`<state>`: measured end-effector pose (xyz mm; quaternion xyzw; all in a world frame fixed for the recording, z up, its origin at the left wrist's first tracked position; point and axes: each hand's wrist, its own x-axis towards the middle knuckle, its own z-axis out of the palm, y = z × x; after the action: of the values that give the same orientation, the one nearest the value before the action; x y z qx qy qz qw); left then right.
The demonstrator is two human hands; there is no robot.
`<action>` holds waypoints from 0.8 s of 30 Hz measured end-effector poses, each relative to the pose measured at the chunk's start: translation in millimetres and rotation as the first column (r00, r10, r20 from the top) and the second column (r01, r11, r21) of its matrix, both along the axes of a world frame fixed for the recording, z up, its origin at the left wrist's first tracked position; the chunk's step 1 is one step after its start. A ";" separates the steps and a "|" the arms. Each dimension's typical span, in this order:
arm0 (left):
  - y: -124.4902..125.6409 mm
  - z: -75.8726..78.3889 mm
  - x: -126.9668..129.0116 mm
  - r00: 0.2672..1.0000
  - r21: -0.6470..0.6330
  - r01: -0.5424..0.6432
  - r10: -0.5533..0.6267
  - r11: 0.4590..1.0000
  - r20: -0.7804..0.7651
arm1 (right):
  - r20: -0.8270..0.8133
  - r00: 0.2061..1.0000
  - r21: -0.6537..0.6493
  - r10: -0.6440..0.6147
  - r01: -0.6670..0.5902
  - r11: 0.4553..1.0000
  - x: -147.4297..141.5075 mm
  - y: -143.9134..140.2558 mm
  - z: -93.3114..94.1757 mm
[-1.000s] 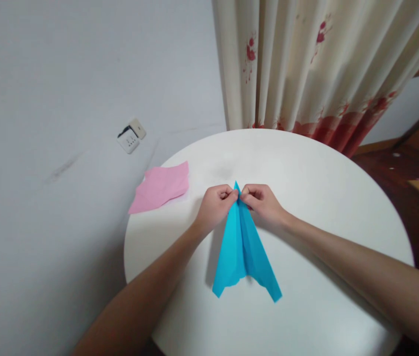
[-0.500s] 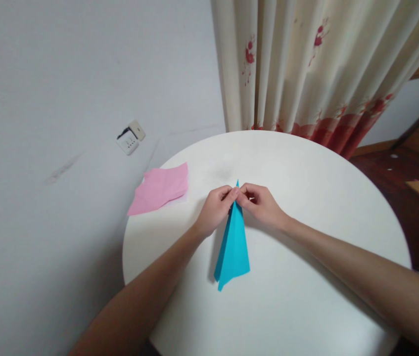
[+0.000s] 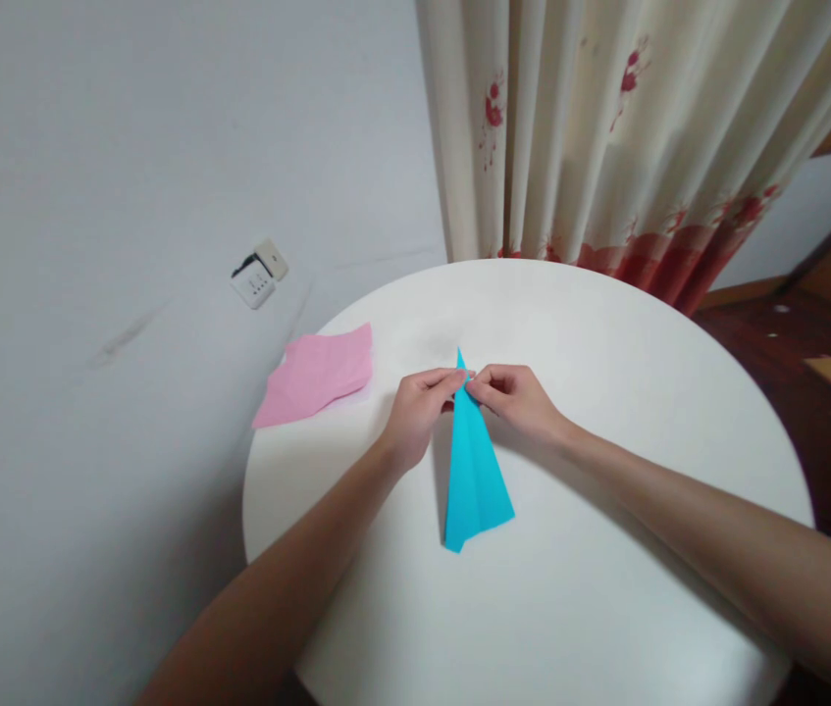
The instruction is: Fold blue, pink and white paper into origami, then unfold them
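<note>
I pinch a bright blue folded paper (image 3: 475,471) on a plain white round table (image 3: 606,412); beside it lies pale pink paper (image 3: 316,375); the cream curtain (image 3: 606,118) bears red floral prints and a red hem

There were 2 paper pieces on 1 round white tabletop (image 3: 606,588): 1 folded blue paper (image 3: 475,471) & 1 pink paper (image 3: 316,375). 2 hands, left hand (image 3: 419,407) & right hand (image 3: 522,400). 1 wall socket (image 3: 260,273), 1 curtain (image 3: 606,127).
</note>
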<state>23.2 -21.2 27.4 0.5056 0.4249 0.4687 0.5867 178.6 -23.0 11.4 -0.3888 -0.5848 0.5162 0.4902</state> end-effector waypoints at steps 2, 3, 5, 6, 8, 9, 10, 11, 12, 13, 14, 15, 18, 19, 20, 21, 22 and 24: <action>0.4 -1.2 0.9 0.997 -0.049 -0.009 0.013 0.999 0.070 | 0.003 0.999 -0.005 0.039 -0.039 0.999 -0.7 -2.1 -0.9; 0.3 -1.5 1.6 0.996 -0.066 -0.009 0.015 0.998 0.093 | 0.005 0.998 -0.012 0.055 -0.055 0.998 -1.1 -3.3 -1.9; -0.7 -2.2 3.3 0.994 -0.075 -0.006 0.014 0.997 0.113 | -0.004 0.996 -0.045 0.085 -0.085 0.995 -2.1 -5.3 -4.6; -1.4 -2.6 4.2 0.994 -0.068 -0.004 0.012 0.998 0.110 | -0.016 0.995 -0.066 0.096 -0.097 0.993 -2.6 -6.1 -5.9; -2.9 -3.2 5.6 0.996 -0.044 0.005 -0.001 0.999 0.086 | -0.043 0.994 -0.099 0.105 -0.109 0.989 -3.4 -7.0 -7.2; -3.5 -3.4 6.0 0.998 -0.031 0.010 -0.008 0.999 0.069 | -0.048 0.992 -0.108 0.113 -0.117 0.987 -3.5 -7.2 -7.0; -3.8 -3.5 5.9 0.999 -0.020 0.012 -0.011 1.000 0.053 | -0.047 0.991 -0.110 0.124 -0.129 0.986 -3.3 -7.2 -6.0; -3.8 -3.4 5.5 0.999 -0.009 0.014 -0.013 1.000 0.039 | -0.042 0.989 -0.109 0.140 -0.144 0.984 -2.8 -7.3 -4.4; -3.4 -3.3 4.6 1.000 0.000 0.011 -0.011 1.000 0.027 | -0.035 0.987 -0.109 0.160 -0.163 0.981 -2.1 -7.3 -2.3; -2.5 -3.3 3.3 1.000 0.011 0.003 -0.003 1.000 0.018 | -0.030 0.983 -0.112 0.183 -0.185 0.976 -1.2 -7.5 0.0; -1.2 -3.3 1.7 1.000 0.021 -0.008 0.008 1.000 0.012 | -0.027 0.978 -0.118 0.206 -0.208 0.971 -0.2 -7.8 2.4; 0.6 -3.5 -0.3 1.000 0.031 -0.021 0.021 0.999 0.010 | -0.024 0.973 -0.128 0.230 -0.231 0.965 0.7 -8.3 4.5; 8.8 -5.1 -7.5 0.995 0.053 -0.096 0.095 0.994 0.019 | 0.017 0.947 -0.148 0.321 -0.315 0.937 2.0 -10.7 8.9; 11.9 -5.6 -10.0 0.991 0.060 -0.130 0.129 0.990 0.026 | 0.039 0.935 -0.151 0.353 -0.343 0.927 1.7 -11.7 9.5; 14.7 -5.7 -12.2 0.986 0.064 -0.166 0.165 0.984 0.031 | 0.057 0.925 -0.154 0.375 -0.363 0.919 1.3 -12.5 9.8; 16.9 -5.5 -13.9 0.980 0.065 -0.198 0.196 0.978 0.035 | 0.068 0.921 -0.156 0.382 -0.369 0.916 0.7 -13.0 9.8; 18.2 -4.8 -15.1 0.976 0.059 -0.215 0.213 0.975 0.038 | 0.071 0.924 -0.160 0.377 -0.362 0.918 0.3 -13.2 9.5; 17.6 -2.4 -15.4 0.983 0.027 -0.177 0.176 0.984 0.044 | 0.064 0.942 -0.169 0.330 -0.315 0.934 0.4 -12.2 8.4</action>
<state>7.8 -3.6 25.0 0.4653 0.4485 0.5356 0.5436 179.0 -35.2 19.8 -0.3479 -0.6201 0.6158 0.3395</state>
